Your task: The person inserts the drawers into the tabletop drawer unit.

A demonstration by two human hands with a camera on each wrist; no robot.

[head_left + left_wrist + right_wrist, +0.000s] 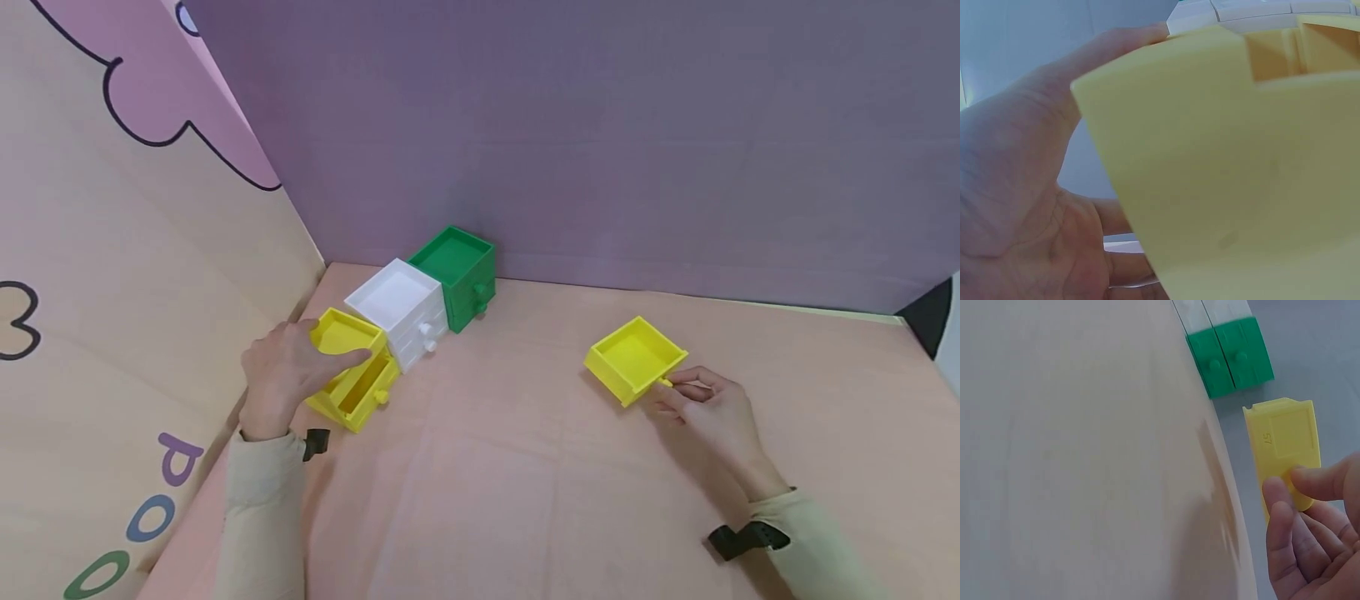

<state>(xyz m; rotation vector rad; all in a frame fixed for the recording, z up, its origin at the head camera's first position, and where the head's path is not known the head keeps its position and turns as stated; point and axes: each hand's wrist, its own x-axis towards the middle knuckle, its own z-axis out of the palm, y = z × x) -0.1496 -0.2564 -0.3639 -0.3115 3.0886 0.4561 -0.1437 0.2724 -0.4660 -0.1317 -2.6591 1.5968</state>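
Observation:
A small yellow drawer cabinet [341, 332] stands on the table at the left, its upper slot without a drawer and a knobbed lower drawer [362, 402] in place. My left hand [279, 371] holds this cabinet from its far left side, thumb across the top front and fingers behind. In the left wrist view the cabinet's side wall [1197, 169] fills most of the frame. Off to the right, my right hand [716, 417] pinches the knob of a loose yellow drawer [636, 358]. That drawer is tilted above the table, open side up, and its front panel [1291, 434] faces the right wrist camera.
A white drawer cabinet [397, 296] and a green one [453, 258] stand in a slanting row behind the yellow cabinet, knobs facing right. A grey-purple wall [585, 150] rises at the back. A printed panel [112, 275] borders the left side of the pink tabletop [487, 467].

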